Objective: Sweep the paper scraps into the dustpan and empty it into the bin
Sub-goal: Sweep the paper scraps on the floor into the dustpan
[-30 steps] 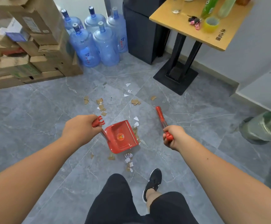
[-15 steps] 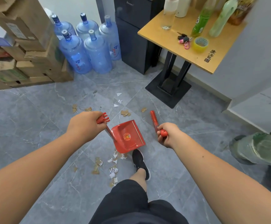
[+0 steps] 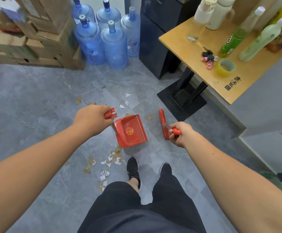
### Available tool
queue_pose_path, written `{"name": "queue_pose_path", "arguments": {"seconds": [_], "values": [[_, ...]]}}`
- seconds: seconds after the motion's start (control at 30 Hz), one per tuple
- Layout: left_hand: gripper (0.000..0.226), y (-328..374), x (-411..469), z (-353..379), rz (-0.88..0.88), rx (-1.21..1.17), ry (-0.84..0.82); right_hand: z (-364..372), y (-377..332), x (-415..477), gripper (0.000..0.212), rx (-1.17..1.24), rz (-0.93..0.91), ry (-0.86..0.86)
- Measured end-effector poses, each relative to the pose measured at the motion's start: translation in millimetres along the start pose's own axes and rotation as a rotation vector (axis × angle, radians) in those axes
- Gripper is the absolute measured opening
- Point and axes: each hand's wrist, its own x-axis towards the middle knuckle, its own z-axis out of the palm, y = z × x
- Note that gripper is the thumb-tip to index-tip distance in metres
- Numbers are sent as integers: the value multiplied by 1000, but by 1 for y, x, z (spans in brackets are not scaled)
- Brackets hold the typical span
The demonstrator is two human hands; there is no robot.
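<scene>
Water jugs [image 3: 103,36], cardboard boxes [image 3: 36,31]; table [image 3: 195,52] with bottles [image 3: 234,37], tape roll [image 3: 225,67], keys [image 3: 208,57].

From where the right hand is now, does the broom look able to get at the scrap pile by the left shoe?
Probably yes. The right hand grips the broom beyond the dustpan, and the scrap pile lies on open floor beside the left shoe. The dustpan hangs between, so go around it.

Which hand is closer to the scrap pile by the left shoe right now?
Left. The left hand, gripping the dustpan handle, is above and slightly left of the scrap pile. The right hand, holding the broom, is farther off to its right.
</scene>
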Motion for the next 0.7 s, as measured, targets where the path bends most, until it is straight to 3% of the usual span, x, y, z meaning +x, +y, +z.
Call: {"name": "queue_pose_path", "arguments": {"seconds": [0.43,0.7], "values": [[28,50,-7,25,-259,-22,34,-59,-46,79,12,-267,32,12],[30,45,-34,34,-401,-60,84,-18,-35,81,13,-437,52,-112]]}}
